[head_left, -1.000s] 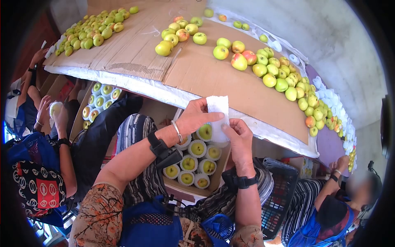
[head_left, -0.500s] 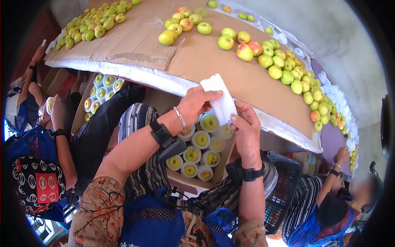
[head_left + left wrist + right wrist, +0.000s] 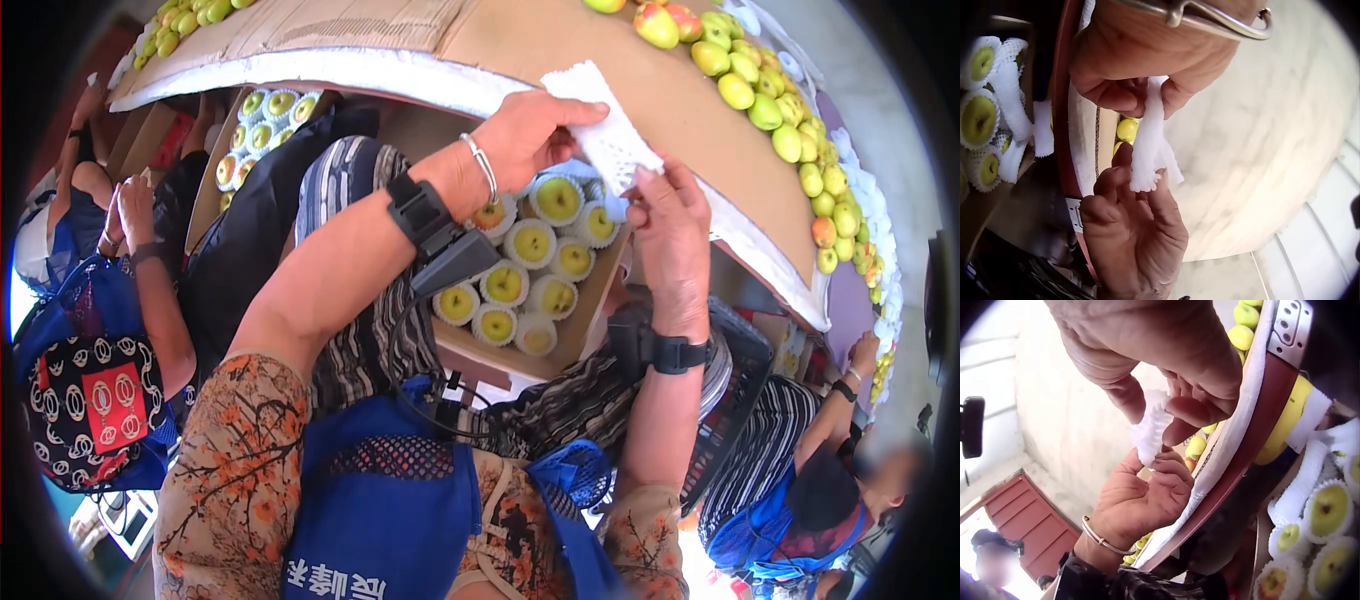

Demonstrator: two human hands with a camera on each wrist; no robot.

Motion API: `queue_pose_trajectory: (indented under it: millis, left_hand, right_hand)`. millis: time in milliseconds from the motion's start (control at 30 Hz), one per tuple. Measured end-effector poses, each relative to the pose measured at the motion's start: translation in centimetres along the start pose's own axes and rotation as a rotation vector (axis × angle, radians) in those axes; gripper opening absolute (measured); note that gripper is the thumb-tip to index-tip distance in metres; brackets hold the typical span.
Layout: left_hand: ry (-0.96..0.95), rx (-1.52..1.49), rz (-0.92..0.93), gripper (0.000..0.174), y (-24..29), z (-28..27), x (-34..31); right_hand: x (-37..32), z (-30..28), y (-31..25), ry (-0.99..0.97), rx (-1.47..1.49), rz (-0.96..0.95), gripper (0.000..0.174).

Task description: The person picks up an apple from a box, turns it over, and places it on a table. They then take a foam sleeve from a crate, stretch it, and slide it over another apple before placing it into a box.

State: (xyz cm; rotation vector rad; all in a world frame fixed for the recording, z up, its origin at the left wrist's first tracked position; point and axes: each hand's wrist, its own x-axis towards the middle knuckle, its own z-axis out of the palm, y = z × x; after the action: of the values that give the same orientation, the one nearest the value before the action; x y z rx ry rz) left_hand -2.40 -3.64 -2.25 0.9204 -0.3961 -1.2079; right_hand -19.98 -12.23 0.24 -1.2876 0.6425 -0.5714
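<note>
Fingers (image 3: pixel 572 108) on the left hand (image 3: pixel 520 135) and right hand (image 3: pixel 672 235) are curled, pinching a white foam fruit net (image 3: pixel 612 140) just above the netted apples (image 3: pixel 532 243) (it looks flattened). I'd spread its mouth gently and evenly so the mesh doesn't tear.

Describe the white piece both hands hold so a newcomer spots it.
Start at the cardboard-topped table strewn with apples; below its near edge sits a box of netted apples. Above that box, left hand and right hand pinch the foam net: flat and empty, unlike those wrapping fruit.
</note>
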Motion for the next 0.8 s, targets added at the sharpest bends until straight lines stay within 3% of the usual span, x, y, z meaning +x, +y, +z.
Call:
queue_pose_trajectory:
  millis: [200,400,600,800]
  left_hand:
    - [0.045,-0.03,0.055,0.016,0.0,0.1,-0.1]
    - [-0.025,0.017,-0.038,0.015,-0.3,0.0,-0.1]
    - [-0.034,0.053,0.031,0.016,-0.1,-0.1,-0.1]
    - [-0.044,0.11,-0.026,0.018,-0.6,0.3,-0.2]
  right_hand:
    - [-0.5,0.5,-0.3,-0.064,0.029,-0.02,0.039]
    - [-0.1,-0.2,0.4,-0.029,0.072,0.023,0.038]
    - [-0.3,0.1,0.4,-0.048,-0.083,0.007,0.033]
    - [0.1,-0.4,1.1,0.058,-0.114,-0.033,0.027]
